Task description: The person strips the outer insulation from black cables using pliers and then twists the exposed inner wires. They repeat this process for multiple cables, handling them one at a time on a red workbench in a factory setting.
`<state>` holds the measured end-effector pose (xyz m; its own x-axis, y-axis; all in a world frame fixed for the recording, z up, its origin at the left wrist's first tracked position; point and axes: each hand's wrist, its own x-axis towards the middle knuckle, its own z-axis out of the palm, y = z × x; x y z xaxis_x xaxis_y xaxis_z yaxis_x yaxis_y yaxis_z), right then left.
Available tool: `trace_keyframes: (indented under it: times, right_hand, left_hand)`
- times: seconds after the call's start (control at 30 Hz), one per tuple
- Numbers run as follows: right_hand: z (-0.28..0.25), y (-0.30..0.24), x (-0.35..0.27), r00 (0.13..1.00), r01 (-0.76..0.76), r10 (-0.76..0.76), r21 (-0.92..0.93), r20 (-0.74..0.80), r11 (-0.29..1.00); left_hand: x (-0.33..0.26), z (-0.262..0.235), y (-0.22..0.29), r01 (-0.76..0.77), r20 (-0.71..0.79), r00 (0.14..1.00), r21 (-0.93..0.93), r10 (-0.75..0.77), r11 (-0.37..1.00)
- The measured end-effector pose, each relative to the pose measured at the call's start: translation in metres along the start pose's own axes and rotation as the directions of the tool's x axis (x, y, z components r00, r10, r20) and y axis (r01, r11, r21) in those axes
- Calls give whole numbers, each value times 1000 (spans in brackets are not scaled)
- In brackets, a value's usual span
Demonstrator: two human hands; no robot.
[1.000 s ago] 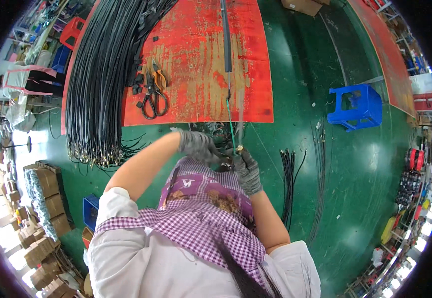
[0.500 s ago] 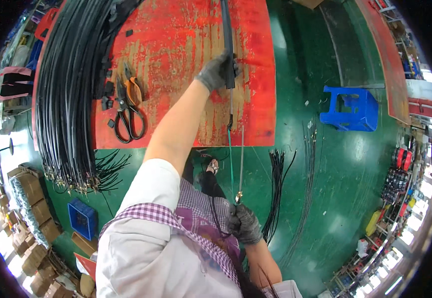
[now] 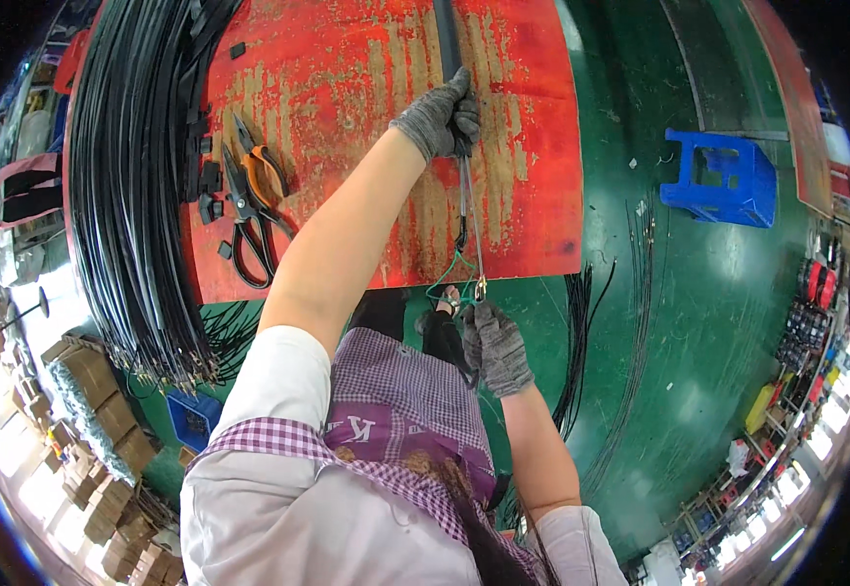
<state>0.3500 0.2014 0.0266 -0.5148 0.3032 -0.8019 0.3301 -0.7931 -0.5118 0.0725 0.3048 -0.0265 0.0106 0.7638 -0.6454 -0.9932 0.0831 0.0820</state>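
Cable [image 3: 471,220]: thin, taut | left hand [image 3: 438,119] fingers grip sleeve | right hand [image 3: 499,344] pinches end

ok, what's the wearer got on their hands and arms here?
Both the left hand and the right hand wear grey knit gloves covering the fingers and ending at the wrist. Forearms are bare. Short white sleeves end above the elbows, with a purple checked apron over them.

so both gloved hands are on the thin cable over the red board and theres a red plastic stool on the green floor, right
Not quite: the head view shows the stool is blue, not red. The rest holds: left hand and right hand, both gloved, hold the thin cable over the red board.
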Motion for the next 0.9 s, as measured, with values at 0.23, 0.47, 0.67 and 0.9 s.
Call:
trace_keyframes:
  times: [0.23,0.47,0.67,0.9]
  right_hand:
    - [13,-21,30,1000,5,-5,81,-3,997]
    - [20,-26,41,999,-5,0,124,47,992]
    - [23,-37,52,1000,-1,1,40,-3,999]
    - [26,-46,63,1000,16,-16,25,25,1000]
  left_hand:
    - [-2,6,-3,-28,-86,996,53,32,998]
    - [1,2,-3,-35,-102,994,99,45,994]
    - [2,5,-4,-45,-135,989,123,62,991]
    - [-3,11,-6,-58,-193,978,126,82,990]
